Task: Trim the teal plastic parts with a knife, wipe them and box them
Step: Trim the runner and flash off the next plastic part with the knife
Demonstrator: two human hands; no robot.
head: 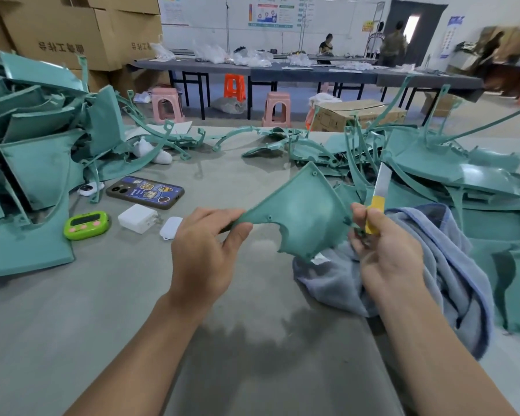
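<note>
Left hand [204, 250]: thumb and forefinger pinch the narrow left tip of one teal part [297, 211]; the remaining fingers are curled beneath it. The part is a curved triangular panel held clear of the table [132, 310], spanning the gap between the two sets of fingers, with its peak pointing away from them and a notched lower edge.

Right hand [385, 250]: fingers curled round the knife [376, 205], gripping it at the yellow band. The blade rises above the fingertips, tilted away. The panel's right corner lies just beside the right thumb; whether it touches cannot be told.

A blue-grey cloth [433, 265] lies bunched under and to the right of the right fingers. Whether those fingers also hold it cannot be told.

Left of the left fingers, on the table: a white charger [137, 218], a small white case [171, 228], a green timer [86, 225] and a phone [144, 192] lying back-up.

Further left of them stands a heap of teal parts [39, 163]. A second heap [448, 175] lies beyond and to the right of the right fingers, behind the blade.

Cardboard boxes [57, 31] stand beyond the left heap
</note>
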